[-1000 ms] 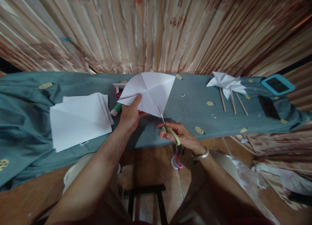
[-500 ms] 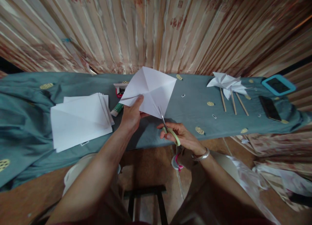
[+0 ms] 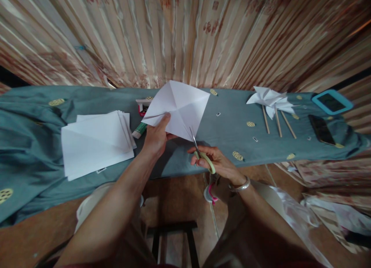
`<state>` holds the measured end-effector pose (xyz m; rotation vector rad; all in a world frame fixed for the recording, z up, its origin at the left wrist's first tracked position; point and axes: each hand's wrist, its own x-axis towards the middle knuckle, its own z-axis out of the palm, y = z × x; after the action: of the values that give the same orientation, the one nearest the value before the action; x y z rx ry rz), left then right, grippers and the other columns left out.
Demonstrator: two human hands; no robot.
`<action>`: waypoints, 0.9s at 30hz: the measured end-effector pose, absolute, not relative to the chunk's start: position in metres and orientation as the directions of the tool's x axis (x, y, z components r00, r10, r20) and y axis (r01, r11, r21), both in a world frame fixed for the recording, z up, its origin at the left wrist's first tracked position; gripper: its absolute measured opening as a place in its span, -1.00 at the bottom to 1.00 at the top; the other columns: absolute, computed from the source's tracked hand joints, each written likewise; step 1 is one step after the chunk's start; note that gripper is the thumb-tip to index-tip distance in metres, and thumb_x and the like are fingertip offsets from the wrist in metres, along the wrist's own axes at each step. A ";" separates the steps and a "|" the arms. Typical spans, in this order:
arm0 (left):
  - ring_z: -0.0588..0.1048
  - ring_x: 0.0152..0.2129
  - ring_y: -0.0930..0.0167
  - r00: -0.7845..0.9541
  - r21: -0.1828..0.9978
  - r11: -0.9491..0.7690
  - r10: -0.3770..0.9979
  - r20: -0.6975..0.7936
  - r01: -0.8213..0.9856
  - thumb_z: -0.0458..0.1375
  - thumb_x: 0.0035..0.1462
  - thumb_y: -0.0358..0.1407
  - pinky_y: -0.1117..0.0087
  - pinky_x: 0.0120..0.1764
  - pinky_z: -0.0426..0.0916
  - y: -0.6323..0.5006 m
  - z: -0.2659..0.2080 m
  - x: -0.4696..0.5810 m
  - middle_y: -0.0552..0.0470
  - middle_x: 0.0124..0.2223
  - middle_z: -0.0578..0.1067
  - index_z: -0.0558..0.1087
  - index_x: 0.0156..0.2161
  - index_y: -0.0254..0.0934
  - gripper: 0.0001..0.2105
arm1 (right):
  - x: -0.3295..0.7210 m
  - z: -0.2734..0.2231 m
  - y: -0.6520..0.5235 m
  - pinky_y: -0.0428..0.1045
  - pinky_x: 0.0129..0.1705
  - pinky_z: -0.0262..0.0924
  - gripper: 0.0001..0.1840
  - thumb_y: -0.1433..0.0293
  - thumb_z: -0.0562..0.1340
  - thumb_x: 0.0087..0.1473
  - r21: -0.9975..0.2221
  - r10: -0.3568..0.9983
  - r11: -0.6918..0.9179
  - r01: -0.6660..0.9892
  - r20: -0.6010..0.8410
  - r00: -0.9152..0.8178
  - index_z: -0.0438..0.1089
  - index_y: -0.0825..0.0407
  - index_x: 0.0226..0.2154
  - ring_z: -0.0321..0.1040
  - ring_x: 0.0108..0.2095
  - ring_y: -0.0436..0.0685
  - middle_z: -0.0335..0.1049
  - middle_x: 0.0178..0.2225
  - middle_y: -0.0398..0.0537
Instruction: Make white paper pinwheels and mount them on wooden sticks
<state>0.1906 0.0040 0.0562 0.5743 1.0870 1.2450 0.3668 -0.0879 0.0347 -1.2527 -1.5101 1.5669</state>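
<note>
A square sheet of white paper (image 3: 185, 101) with diagonal creases is pinched in my left hand (image 3: 156, 138), thumb on top and fingers underneath. A slit runs in from the sheet's left corner. My right hand (image 3: 216, 159) grips scissors (image 3: 204, 156) with pale green handles, and their blades lie at the paper's near corner, pointing toward its centre. Left of the sheet rests a stack of white paper (image 3: 97, 142). A green and white tube (image 3: 139, 130) and a small red box (image 3: 142, 107) are partly covered by the held sheet.
White paper pinwheels (image 3: 271, 98) on wooden sticks (image 3: 278, 123) lie at the right. Beyond them are a blue-framed tablet (image 3: 332, 101) and a black phone (image 3: 321, 129). A green patterned cloth (image 3: 228, 125) covers the narrow table; a pleated curtain (image 3: 185, 40) hangs behind it.
The scissor blades look slightly farther closed at the paper's near corner. Both hands and the sheet stay almost where they were; the view has shifted very slightly.
</note>
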 end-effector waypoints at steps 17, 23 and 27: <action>0.57 -0.35 0.36 -0.037 0.852 0.277 0.944 -0.327 -0.445 0.16 0.13 -0.38 0.32 -0.33 0.56 0.004 0.057 0.191 0.09 -0.39 0.54 0.42 -0.07 -0.24 -0.77 | 0.366 0.036 -0.087 -0.08 -0.35 0.17 -0.46 0.04 0.30 0.01 -0.973 0.905 -0.153 0.172 -0.208 -0.370 0.41 0.06 -0.07 0.25 -0.39 0.00 0.38 -0.38 -0.11; 0.58 -0.29 0.33 -0.036 0.853 0.281 0.944 -0.329 -0.439 0.15 0.13 -0.39 0.28 -0.27 0.56 0.002 0.057 0.190 0.07 -0.34 0.56 0.41 -0.03 -0.23 -0.73 | 0.366 0.036 -0.088 -0.09 -0.35 0.18 -0.47 0.05 0.31 0.01 -0.973 0.907 -0.145 0.179 -0.203 -0.369 0.41 0.06 -0.07 0.25 -0.41 -0.01 0.38 -0.39 -0.12; 0.58 -0.33 0.34 -0.036 0.855 0.267 0.949 -0.315 -0.444 0.18 0.12 -0.36 0.27 -0.29 0.56 0.002 0.056 0.190 0.06 -0.33 0.56 0.40 -0.02 -0.24 -0.71 | 0.366 0.037 -0.088 -0.08 -0.33 0.19 -0.47 0.05 0.30 0.02 -0.969 0.906 -0.155 0.190 -0.216 -0.364 0.42 0.06 -0.07 0.26 -0.40 -0.01 0.38 -0.39 -0.12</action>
<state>0.1904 0.0020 0.0555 0.6090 1.0765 1.2392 0.3659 -0.0878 0.0367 -1.2625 -1.5266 1.5703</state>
